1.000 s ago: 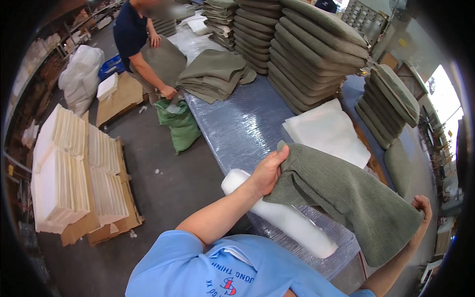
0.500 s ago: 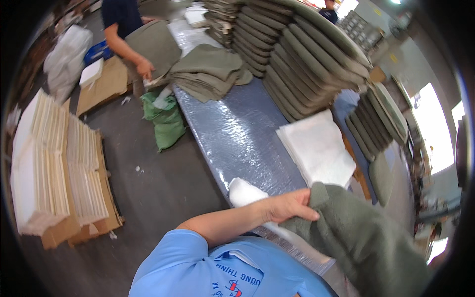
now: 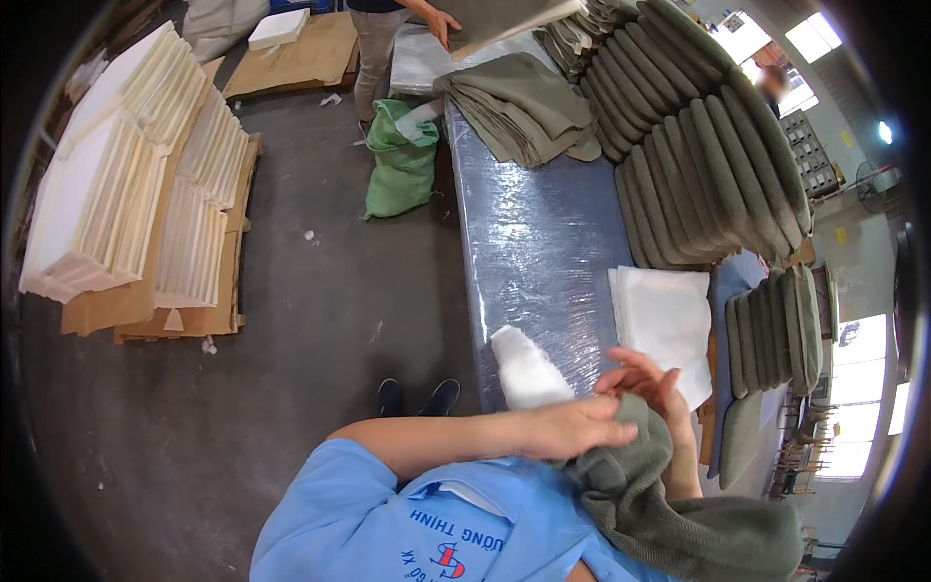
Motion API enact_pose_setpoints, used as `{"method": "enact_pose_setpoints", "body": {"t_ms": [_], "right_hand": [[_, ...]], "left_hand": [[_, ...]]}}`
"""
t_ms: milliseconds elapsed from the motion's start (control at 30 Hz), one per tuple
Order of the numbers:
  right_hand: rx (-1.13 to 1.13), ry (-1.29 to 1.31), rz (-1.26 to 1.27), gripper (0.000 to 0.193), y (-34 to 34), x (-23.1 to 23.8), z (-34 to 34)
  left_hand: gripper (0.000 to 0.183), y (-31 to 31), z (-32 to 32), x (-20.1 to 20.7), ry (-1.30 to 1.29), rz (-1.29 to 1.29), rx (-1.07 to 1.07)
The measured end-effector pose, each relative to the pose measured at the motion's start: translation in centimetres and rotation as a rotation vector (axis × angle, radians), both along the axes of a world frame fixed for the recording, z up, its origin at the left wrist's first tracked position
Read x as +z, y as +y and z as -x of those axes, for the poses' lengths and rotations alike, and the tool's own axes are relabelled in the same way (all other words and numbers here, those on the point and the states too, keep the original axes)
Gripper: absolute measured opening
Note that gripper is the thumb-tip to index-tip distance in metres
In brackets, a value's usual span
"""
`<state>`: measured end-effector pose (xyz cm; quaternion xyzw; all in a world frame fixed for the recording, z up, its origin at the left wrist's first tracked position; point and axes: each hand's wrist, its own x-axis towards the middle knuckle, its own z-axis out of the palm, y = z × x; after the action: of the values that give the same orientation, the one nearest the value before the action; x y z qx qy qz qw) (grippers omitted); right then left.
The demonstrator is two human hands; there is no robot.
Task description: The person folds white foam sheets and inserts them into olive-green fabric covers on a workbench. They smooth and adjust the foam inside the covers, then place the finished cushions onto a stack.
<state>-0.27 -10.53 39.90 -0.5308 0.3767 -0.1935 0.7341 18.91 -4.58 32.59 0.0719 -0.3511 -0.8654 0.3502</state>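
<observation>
A grey-green fabric cover [image 3: 630, 466] hangs bunched in front of my chest, its folds trailing to the lower right. My left hand [image 3: 572, 427] grips its upper edge, fingers closed on the cloth. Just beyond, my right hand [image 3: 655, 380] is raised against the top of the cover with its fingers spread apart. Part of my right forearm is hidden behind the cloth. A rolled white piece of padding [image 3: 529, 369] lies on the table near my left wrist. Past my right hand rests a stack of white padding sheets [image 3: 664, 320].
The table [image 3: 533, 242] is wrapped in shiny plastic. Tall stacks of green cushions [image 3: 713, 179] line its right side, with folded green covers [image 3: 524, 107] at the far end. Another person's hand [image 3: 442, 27] holds a green piece there. A green sack [image 3: 401, 165] and white foam stacks [image 3: 121, 184] stand left.
My right hand has come into view beside the left. The cover is drawn closer to my body and bunched up. The view has turned, and the other person's green piece is raised.
</observation>
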Motion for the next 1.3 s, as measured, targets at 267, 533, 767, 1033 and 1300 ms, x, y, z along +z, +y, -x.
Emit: {"method": "enact_pose_setpoints", "body": {"t_ms": [267, 533, 767, 1033, 1300], "right_hand": [[-0.189, 0.009, -0.230, 0.035, 0.4, -0.7, -0.9], [-0.454, 0.070, 0.093, 0.004, 4.0, 9.8, -2.4], [-0.070, 0.514, 0.081, 0.012, -0.3, 2.0, -4.6], [0.005, 0.473, 0.044, 0.011, -2.0, -3.9, -6.4], [-0.082, 0.718, 0.155, 0.017, -1.0, -6.5, -8.6]], "left_hand": [[0.044, 1.7, -3.5, -2.5, 0.304, -0.318, -0.005], [0.044, 2.9, -1.4, 0.4, 0.400, -0.107, -0.231], [0.051, 5.6, -7.2, -3.4, 0.441, -0.541, 0.103], [0.026, 8.9, -6.7, -9.0, 0.140, -0.534, 0.591], [0.024, 7.1, -3.9, -13.3, -0.204, -0.660, 1.060]]}}
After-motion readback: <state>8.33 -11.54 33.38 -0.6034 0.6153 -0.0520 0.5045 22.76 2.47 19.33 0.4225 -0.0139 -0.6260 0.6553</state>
